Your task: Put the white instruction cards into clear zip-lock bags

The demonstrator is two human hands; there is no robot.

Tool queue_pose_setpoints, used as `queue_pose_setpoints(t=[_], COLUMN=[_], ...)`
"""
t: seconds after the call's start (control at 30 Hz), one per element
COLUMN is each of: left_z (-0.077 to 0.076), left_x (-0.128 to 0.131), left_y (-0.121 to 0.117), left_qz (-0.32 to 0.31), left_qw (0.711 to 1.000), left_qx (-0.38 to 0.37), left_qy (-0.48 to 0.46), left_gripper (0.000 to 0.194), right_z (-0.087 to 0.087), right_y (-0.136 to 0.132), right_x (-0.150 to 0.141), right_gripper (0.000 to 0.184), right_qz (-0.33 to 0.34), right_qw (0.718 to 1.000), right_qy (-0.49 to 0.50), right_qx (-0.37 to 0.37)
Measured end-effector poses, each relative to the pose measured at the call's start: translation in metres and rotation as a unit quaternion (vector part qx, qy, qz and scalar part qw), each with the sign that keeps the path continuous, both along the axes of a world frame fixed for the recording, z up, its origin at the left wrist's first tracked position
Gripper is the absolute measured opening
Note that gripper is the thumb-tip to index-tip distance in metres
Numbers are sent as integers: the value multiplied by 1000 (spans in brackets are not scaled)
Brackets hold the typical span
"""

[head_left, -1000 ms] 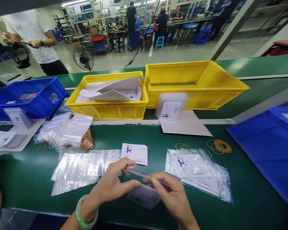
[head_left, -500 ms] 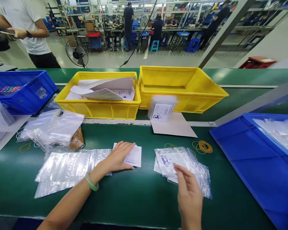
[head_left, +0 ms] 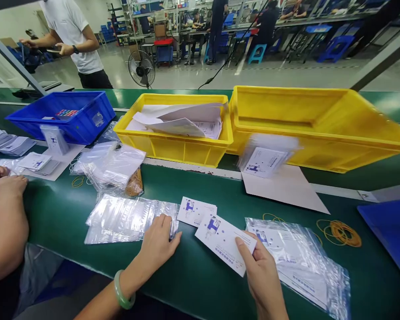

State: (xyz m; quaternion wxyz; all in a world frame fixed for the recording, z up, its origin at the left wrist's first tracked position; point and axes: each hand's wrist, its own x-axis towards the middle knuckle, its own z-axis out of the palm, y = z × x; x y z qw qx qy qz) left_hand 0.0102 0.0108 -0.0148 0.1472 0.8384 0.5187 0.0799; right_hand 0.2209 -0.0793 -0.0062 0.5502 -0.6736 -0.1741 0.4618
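My right hand [head_left: 261, 269] pinches a white printed card [head_left: 224, 242] by its right end, thumb on top. The card is tilted, and its far corner overlaps another printed card [head_left: 196, 211] lying on the green table. My left hand [head_left: 160, 242], with a green bangle at the wrist, rests its fingertips on the right end of a row of clear plastic bags [head_left: 123, 220]. Its thumb is spread away from the fingers, and it holds nothing I can see. Right of my right hand lies a pile of bagged cards [head_left: 296, 258] in clear plastic.
Yellow bins [head_left: 173, 149] stand along the back, one with papers inside. Before the right one, a bagged card stack [head_left: 264, 160] stands on cardboard. Rubber bands [head_left: 341, 233] lie at right. A co-worker's hands [head_left: 8, 182] are at far left, near a blue bin [head_left: 93, 118].
My right hand has moved from the bagged pile and now holds a card. My left hand has shifted from the loose cards onto the plastic bags. The view has turned left.
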Motion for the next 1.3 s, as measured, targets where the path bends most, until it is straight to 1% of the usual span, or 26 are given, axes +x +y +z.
queue_pose_setpoints(t=[0.07,0.1,0.17,0.27,0.33,0.4,0.47,0.5,0.6,0.67,0.73,0.83,0.9,1.0,1.1,1.17,1.3], left_z=[-3,-4,-3,0,5,10,15,18,26,32,36,42,46,49,49,48,49], left_x=[-6,-8,-9,-15,-23,-31,-38,-40,-41,-37,-30,-19,-13,-7,-4,-3,2], left_y=[-1,-1,-1,4,8,11,14,14,14,13,11,7,3,-3,-7,-8,-7], left_qz=[36,45,48,45,53,71,98,117,163,165,138,74,30,-40,-106,-129,-135], left_qw=[996,993,991,992,992,991,989,986,973,966,964,964,964,962,953,944,935], left_qx=[-58,-80,-108,-119,-116,-109,-94,-81,-26,2,7,-23,-60,-127,-187,-217,-252], left_qy=[66,76,65,29,3,-18,-55,-82,-164,-197,-225,-254,-258,-238,-214,-211,-210], left_gripper=[12,10,10,15,17,19,18,16,9,9,11,16,20,20,19,22,27], right_z=[3,5,10,17,21,24,25,25,22,19,15,13,12,12,12,11,9], right_y=[2,3,5,5,4,2,1,1,0,0,2,5,7,11,11,11,10], right_x=[-4,-6,-10,-16,-19,-22,-26,-29,-39,-47,-54,-60,-60,-56,-53,-52,-51], right_gripper=[50,49,49,47,49,58,67,67,53,46,43,41,41,39,35,34,35], right_qz=[-3,2,15,25,20,21,36,48,97,139,176,211,232,285,324,331,340], right_qw=[1000,1000,999,998,998,997,994,992,988,982,972,957,946,921,904,901,900], right_qy=[-8,-17,-36,-52,-57,-73,-101,-112,-121,-125,-145,-185,-212,-253,-266,-266,-262], right_qx=[1,1,-4,-5,-2,-8,-13,-9,10,28,50,75,81,84,88,87,81])
